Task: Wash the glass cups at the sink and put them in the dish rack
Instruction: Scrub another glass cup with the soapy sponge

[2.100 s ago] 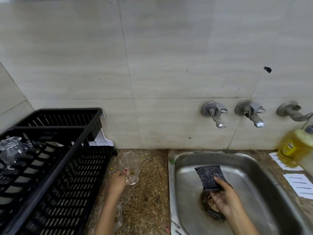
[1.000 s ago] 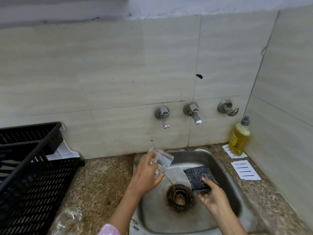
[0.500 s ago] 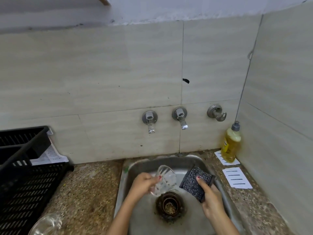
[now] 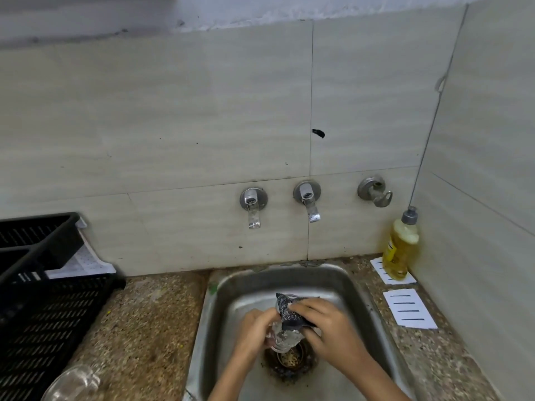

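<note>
Over the sink (image 4: 231, 287), just above its drain (image 4: 292, 357), the left hand (image 4: 254, 328) grips a tilted glass cup (image 4: 282, 337), fingers curled round it, while the right hand (image 4: 327, 328) pinches a dark scouring sponge (image 4: 286, 312) folded over the cup's upper end. To scrub well, I'd turn the cup steadily and work the sponge right inside, firmly held, since wet glass slips. A second glass cup (image 4: 72, 384) lies on the worktop (image 4: 144, 319) well left of the sink; the black dish rack (image 4: 52, 308) stands further left.

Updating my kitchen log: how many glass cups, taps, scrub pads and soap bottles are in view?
Glass cups: 2
Taps: 3
Scrub pad: 1
Soap bottle: 1
Total: 7
</note>
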A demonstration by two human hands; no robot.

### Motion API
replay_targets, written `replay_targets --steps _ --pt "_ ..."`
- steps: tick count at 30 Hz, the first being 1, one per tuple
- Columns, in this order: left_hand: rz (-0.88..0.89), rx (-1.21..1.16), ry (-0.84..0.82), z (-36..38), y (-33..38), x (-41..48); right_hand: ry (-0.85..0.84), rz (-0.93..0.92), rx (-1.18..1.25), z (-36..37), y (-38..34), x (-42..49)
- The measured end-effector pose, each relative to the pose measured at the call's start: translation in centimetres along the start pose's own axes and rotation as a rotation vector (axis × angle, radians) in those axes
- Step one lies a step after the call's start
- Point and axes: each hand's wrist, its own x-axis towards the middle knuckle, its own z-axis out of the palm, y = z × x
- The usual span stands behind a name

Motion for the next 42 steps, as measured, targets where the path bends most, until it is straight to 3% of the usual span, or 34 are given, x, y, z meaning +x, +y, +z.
replay_targets --steps 9,20,24,27,29,31,32,34,36,39,42 --pt "0.163 0.225 0.018 1.6 1.6 -0.1 -0.194 -0.15 -0.143 -0.1 1.3 -0.5" --pt "0.324 0.378 0.081 3.2 2.3 0.4 0.015 0.051 -0.13 1.2 1.7 1.4" --pt "0.493 0.436 -0.093 2.4 2.8 0.4 0.064 0.113 -0.006 0.9 2.0 1.3" --pt "0.358 0.145 -0.138 1.7 2.5 0.8 0.087 0.325 0.186 0.8 2.0 1.3" --pt "0.218 -0.143 0.074 1.9 1.2 1.9 0.124 0.468 0.333 0.9 2.0 1.2" --pt "0.02 -0.285 0.266 2.5 0.3 2.1 0.161 0.527 0.43 1.0 2.0 1.0" --pt "-0.138 -0.406 0.234 3.1 0.5 1.7 0.177 0.525 0.443 1.1 1.9 1.0" --pt "-0.422 -0.764 -0.05 4.2 1.2 0.9 0.203 0.468 0.36 1.5 1.4 1.1" --pt "-0.412 -1.017 -0.142 5.0 1.6 0.6 0.248 0.348 0.216 2.0 0.5 1.3" --pt "-0.299 -1.06 -0.047 5.6 1.7 1.1 0.314 0.231 0.222 2.4 -0.3 1.3" --pt "-0.271 -1.054 0.041 6.0 2.0 1.2 0.423 0.448 0.673 2.2 -2.1 1.3"
